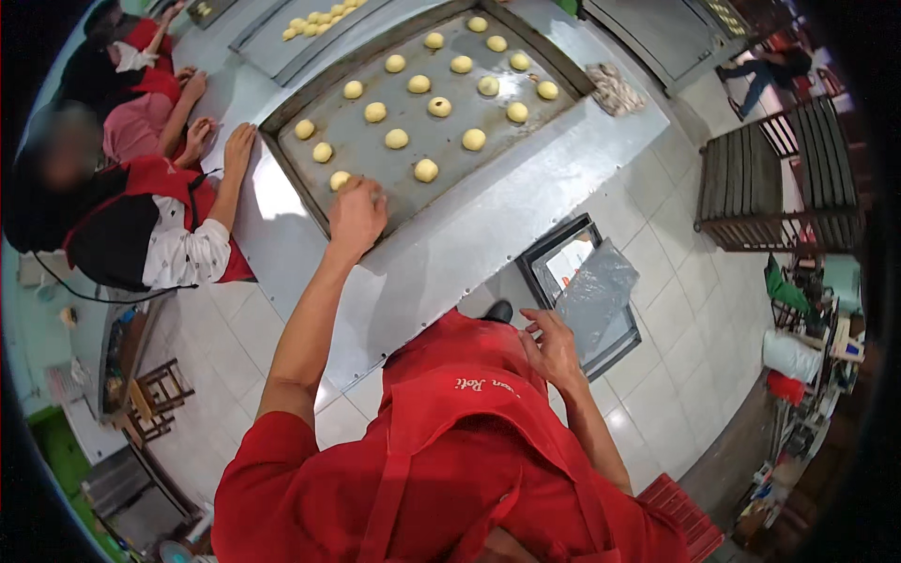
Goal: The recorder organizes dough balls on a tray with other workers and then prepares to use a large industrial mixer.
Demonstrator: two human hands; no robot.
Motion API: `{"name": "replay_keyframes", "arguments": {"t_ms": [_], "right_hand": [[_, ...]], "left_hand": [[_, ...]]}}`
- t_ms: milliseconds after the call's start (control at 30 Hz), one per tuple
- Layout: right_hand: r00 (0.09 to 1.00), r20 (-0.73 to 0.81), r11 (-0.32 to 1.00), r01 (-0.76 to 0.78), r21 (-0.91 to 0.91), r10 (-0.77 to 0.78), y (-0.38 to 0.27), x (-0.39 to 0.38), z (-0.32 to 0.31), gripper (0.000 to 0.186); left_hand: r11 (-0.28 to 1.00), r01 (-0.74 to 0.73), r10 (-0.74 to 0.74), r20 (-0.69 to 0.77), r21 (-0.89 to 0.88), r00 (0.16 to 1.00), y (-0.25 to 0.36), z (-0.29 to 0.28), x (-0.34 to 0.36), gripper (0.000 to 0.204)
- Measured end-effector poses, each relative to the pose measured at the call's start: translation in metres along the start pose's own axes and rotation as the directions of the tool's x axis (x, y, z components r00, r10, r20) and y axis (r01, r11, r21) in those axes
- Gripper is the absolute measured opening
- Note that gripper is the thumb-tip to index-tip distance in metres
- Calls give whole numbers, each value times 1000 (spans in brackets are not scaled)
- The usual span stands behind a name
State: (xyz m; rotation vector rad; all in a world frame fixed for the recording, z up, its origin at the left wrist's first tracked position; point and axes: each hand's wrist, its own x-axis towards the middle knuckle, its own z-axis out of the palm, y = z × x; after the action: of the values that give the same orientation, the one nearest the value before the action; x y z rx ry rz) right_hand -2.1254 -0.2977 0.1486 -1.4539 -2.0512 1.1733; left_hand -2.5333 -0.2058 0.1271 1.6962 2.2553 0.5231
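My left hand [358,211] reaches into the near left corner of a large worn metal tray [582,98], its curled fingers closed on a pale yellow dough ball [340,178]. Several more round dough balls [439,107] sit spaced across the tray, one with a dark spot on top. The tray rests on a steel table [479,235]. Down by my red apron [460,385], at the table's front edge, my right hand [549,342] hangs with fingers apart and nothing in it.
Co-workers [160,225] lean on the table's left side, near another dough tray [249,42]. A framed bin with grey plastic [591,291] stands below right. Dark racks [741,188], a walking person [765,75], clutter [788,357] and stools [160,394] surround the table.
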Motion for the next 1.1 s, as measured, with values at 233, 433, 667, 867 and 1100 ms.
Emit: {"name": "replay_keyframes", "arguments": {"t_ms": [233,433,667,867,1100], "right_hand": [[999,-39,1000,-14,1,14,1,-14,-18,33],[980,-134,989,-138,51,144,37,-53,-39,33],[969,-120,976,-216,7,215,59,-81,-60,33],[972,-57,973,-230,7,230,64,-86,-85,33],[924,-149,935,-354,18,353,101,-113,-97,32]], "left_hand": [[883,-443,434,-89,-154,896,42,46,61,22],[917,-307,331,56,-253,942,39,48,62,25],[945,-326,326,-6,23,945,93,50,88,43],[868,-475,493,146,-142,858,118,89,153,40],[922,-379,388,175,-82,905,116,100,146,28]]}}
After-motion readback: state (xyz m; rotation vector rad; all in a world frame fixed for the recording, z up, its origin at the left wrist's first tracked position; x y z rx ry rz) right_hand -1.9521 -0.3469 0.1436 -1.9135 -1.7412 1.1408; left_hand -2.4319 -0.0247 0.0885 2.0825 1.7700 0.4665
